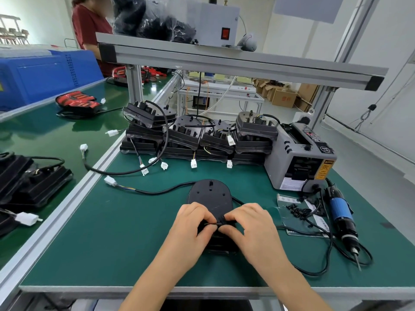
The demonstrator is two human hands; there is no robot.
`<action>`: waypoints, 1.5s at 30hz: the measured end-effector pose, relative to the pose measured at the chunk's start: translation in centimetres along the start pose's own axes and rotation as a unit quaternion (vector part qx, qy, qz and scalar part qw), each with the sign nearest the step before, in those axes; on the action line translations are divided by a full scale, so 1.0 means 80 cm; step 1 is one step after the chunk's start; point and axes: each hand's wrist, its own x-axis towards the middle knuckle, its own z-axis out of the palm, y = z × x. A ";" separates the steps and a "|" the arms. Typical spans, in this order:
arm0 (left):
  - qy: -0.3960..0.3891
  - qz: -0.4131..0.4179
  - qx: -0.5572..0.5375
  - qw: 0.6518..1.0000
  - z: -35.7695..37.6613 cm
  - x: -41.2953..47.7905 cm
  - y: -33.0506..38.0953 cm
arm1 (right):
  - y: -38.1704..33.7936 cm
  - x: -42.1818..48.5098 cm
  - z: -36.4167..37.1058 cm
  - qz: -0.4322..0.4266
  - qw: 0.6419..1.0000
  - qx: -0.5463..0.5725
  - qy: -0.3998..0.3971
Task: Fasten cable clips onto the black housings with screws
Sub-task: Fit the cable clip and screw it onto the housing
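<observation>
Black housing [210, 196] lies flat on green bench [134, 232], near centre, its cable [157, 191] trailing far-left. L hand [193, 223] fingers curled, pinching a thin wire [211, 224] at housing's near end. R hand [249, 223] pinched on small black piece, prob the cable clip [222, 220], touching that wire. Step, I judge: seating clip over wire. Keep wire straight + snug, line clip hole w/ screw hole, hold w/ L hand before reaching for electric screwdriver [342, 214] at right, parts bag [298, 212] beside it
</observation>
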 end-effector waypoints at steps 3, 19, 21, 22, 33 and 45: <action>-0.006 -0.005 0.002 1.000 0.000 -0.001 -0.002 | 0.001 0.000 -0.003 -0.036 0.998 -0.032 -0.026; -0.058 -0.043 -0.010 0.997 -0.007 0.009 0.000 | -0.007 -0.002 -0.009 -0.060 0.994 -0.069 -0.052; -0.086 -0.069 0.002 0.994 -0.008 0.019 0.005 | -0.008 -0.004 -0.007 -0.053 0.994 -0.078 -0.051; -0.094 -0.085 0.006 0.992 -0.009 0.024 0.010 | -0.009 -0.005 -0.006 -0.051 0.994 -0.081 -0.045; -0.238 -0.222 0.048 0.944 -0.032 0.066 0.025 | -0.008 -0.007 -0.006 -0.018 0.997 -0.058 -0.056; -0.204 -0.260 -0.045 0.943 -0.016 0.061 0.015 | -0.006 -0.010 0.004 0.045 0.997 0.022 -0.065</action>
